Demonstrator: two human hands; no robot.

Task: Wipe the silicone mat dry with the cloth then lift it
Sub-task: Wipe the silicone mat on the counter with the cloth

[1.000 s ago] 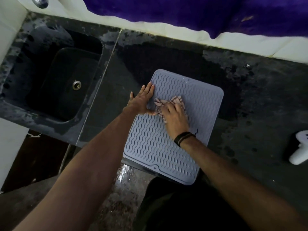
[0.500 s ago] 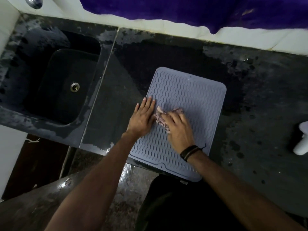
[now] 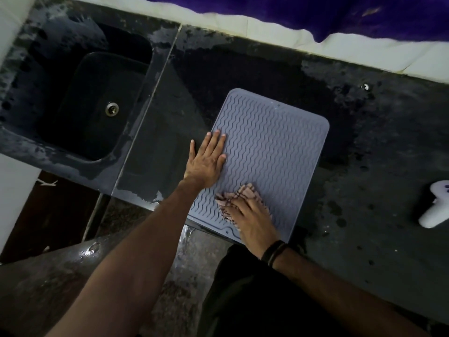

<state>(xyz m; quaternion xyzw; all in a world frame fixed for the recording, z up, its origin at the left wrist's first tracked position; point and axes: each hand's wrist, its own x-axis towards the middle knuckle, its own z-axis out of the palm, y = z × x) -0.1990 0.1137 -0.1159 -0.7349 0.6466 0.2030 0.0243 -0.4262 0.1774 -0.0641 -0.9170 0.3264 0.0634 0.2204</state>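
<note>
A grey-blue silicone mat [image 3: 274, 147] with wavy ridges lies flat on the dark counter, its near edge reaching the counter's front. My left hand [image 3: 207, 161] lies flat with straight fingers on the mat's left edge, holding it down. My right hand [image 3: 251, 215] presses a crumpled pinkish checked cloth [image 3: 243, 194] onto the mat's near part. The cloth is partly hidden under my fingers, which lie over it. A black band sits on my right wrist.
A dark sink [image 3: 80, 100] with a metal drain is set into the counter at the left. A white handheld object [image 3: 437, 207] lies at the right edge. The counter [image 3: 376, 166] is stained and patchy. White tiles and a purple fabric [image 3: 315, 13] run along the back.
My right hand has dragged the cloth from the mat's middle toward its near edge. My left hand has stayed flat on the left edge, shifting slightly toward me.
</note>
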